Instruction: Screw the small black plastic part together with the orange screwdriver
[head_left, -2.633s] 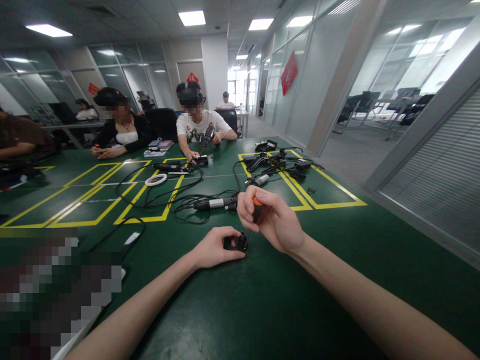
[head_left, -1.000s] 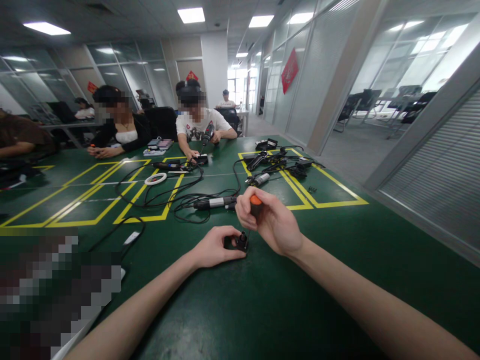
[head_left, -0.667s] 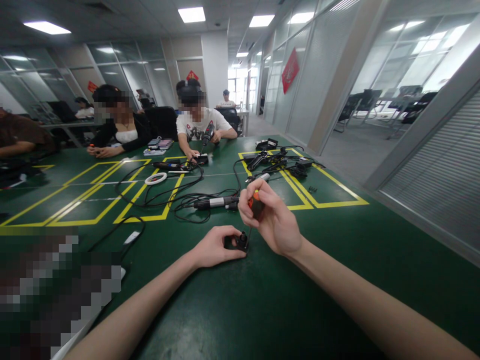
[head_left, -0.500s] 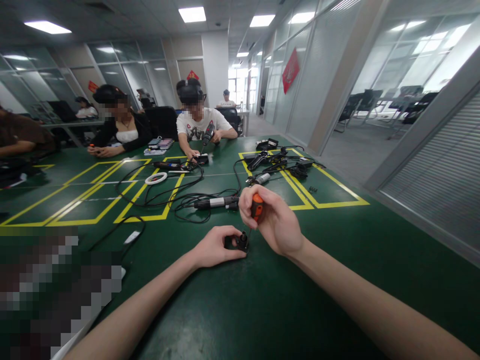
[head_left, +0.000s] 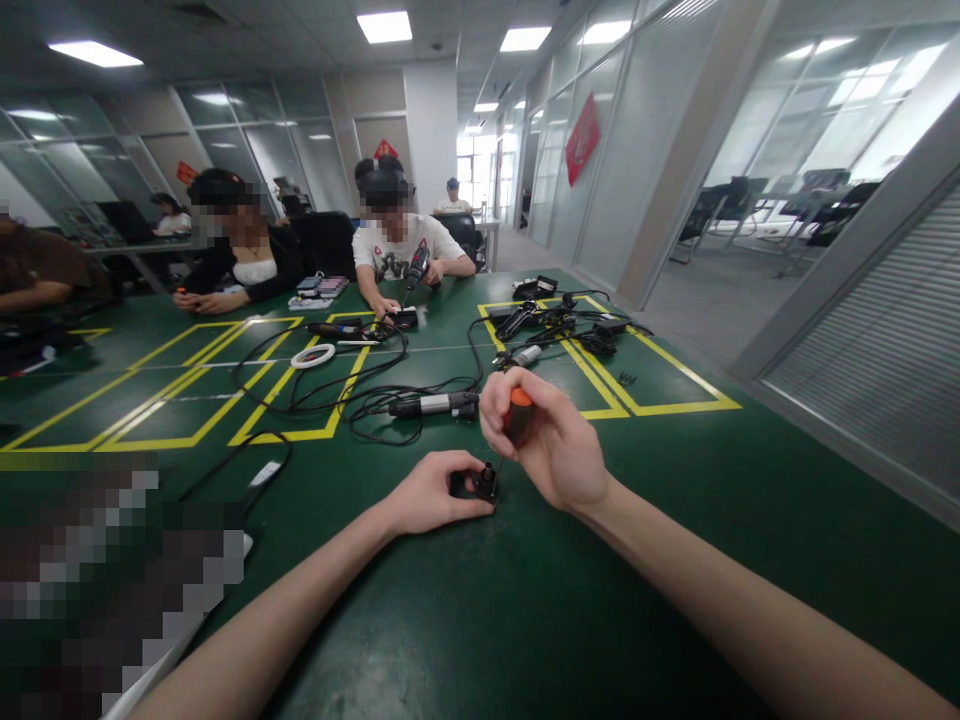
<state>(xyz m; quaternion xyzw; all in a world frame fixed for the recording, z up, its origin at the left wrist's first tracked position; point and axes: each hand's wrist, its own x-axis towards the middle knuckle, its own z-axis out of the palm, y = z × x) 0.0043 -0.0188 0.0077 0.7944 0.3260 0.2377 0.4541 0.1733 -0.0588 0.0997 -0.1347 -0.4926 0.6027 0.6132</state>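
1. Green table [head_left: 420,620], marked out with yellow tape [head_left: 679,408]; far and right edges in view.
2. Black part [head_left: 487,485]: on the table, well in from the right edge, short stub standing upright on it.
3. Grip on part: left hand [head_left: 431,495], thumb and forefinger clamped round it from the left.
4. Orange-and-black screwdriver [head_left: 517,420]: handle clamped in the curled fingers of the right hand [head_left: 551,445]; thin shaft runs down to the part's right side. Tip contact: cannot tell, too small.
5. Beyond the hands, toward the far edge: silver-and-black driver [head_left: 433,406] lying flat, black cable [head_left: 281,410] looping left; white ring [head_left: 313,357] farther left.
6. Toward the far right corner: heap of leads [head_left: 600,342], partly across tape. Small dark coils [head_left: 627,378] lie between heap and right edge.
7. Far edge: co-worker [head_left: 390,240] in white shirt holds a drill [head_left: 418,266], angled down at a dark block [head_left: 406,319]. Second person [head_left: 281,265], black jacket, sits farther left.
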